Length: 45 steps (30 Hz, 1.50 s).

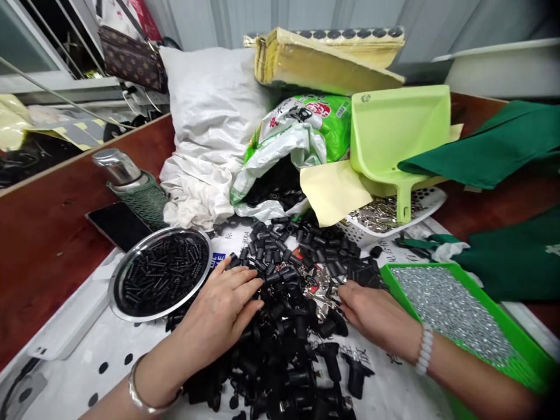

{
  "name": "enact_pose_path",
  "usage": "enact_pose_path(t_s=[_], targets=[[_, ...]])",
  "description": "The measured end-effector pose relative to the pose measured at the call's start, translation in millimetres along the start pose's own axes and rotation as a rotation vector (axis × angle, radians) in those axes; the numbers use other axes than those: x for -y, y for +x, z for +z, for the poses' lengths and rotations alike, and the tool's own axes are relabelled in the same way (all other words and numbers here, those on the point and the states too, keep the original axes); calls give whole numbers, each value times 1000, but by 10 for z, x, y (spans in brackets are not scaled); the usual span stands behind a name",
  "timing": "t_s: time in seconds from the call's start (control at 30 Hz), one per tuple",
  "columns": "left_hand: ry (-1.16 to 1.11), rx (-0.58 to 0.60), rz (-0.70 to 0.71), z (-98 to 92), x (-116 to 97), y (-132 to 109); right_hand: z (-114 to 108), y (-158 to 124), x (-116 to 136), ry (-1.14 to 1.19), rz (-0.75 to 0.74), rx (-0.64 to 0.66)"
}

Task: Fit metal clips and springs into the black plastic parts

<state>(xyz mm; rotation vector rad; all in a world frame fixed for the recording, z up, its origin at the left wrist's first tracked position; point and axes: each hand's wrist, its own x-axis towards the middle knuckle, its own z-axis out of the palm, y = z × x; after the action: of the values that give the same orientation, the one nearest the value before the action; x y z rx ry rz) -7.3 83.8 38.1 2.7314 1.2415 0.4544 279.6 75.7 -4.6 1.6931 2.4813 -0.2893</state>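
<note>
A big heap of small black plastic parts (289, 326) covers the white sheet in front of me. My left hand (221, 312) lies flat on the heap's left side, fingers stretched out and slightly apart. My right hand (371, 312) rests on the heap's right side, its fingers reaching into a patch of small shiny metal pieces (321, 286); its fingertips are partly hidden among the parts. A round steel dish (131, 265) holding black springs sits just left of my left hand.
A green tray (520, 341) of small silver parts lies at right. Behind the heap are a white basket (431, 201) of metal clips, a light green dustpan (396, 131), plastic bags (297, 137), a steel flask (120, 169), a phone (116, 224) and green cloth (494, 146).
</note>
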Motion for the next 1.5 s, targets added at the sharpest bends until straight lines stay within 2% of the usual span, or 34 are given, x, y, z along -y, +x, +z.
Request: enact_pose_path(t_s=[0.13, 0.23, 0.33, 0.47, 0.57, 0.67, 0.77, 0.83, 0.97, 1.07, 1.17, 1.27, 1.37, 1.5], targets=[[-7, 66, -74, -77, 199, 200, -39, -24, -36, 115, 17, -42], [-29, 118, -179, -64, 366, 552, -96, -28, -77, 212, 48, -92], [-49, 132, -224, 77, 450, 1002, -118, -19, -101, 302, 61, -123], [-111, 172, -254, 396, 422, 1492, -72, -36, -118, 431, 46, -148], [-204, 187, -281, 591, 396, 1682, -49, -72, -146, 558, 42, -211], [-344, 181, -326, 635, 432, 1741, -70, -95, -173, 705, 57, -285], [-530, 158, -392, 510, 471, 1665, -122, -86, -160, 812, 63, -308], [-687, 135, -445, 374, 439, 1522, -173, -70, -119, 832, 63, -320], [-1043, 94, -548, 131, 184, 1063, -314, -52, 34, 791, 28, -401], [-1242, 83, -604, 36, -68, 704, -398, -62, 174, 769, -64, -417], [-1523, 79, -683, 15, -263, 429, -406, -88, 309, 736, -149, -452], [-1757, 74, -726, 60, -379, 257, -359, -136, 444, 674, -195, -473], [-1775, 51, -721, 144, -450, 173, -330, -204, 584, 586, -241, -475], [-1731, -19, -739, 208, -524, 133, -349, -268, 743, 432, -268, -555]])
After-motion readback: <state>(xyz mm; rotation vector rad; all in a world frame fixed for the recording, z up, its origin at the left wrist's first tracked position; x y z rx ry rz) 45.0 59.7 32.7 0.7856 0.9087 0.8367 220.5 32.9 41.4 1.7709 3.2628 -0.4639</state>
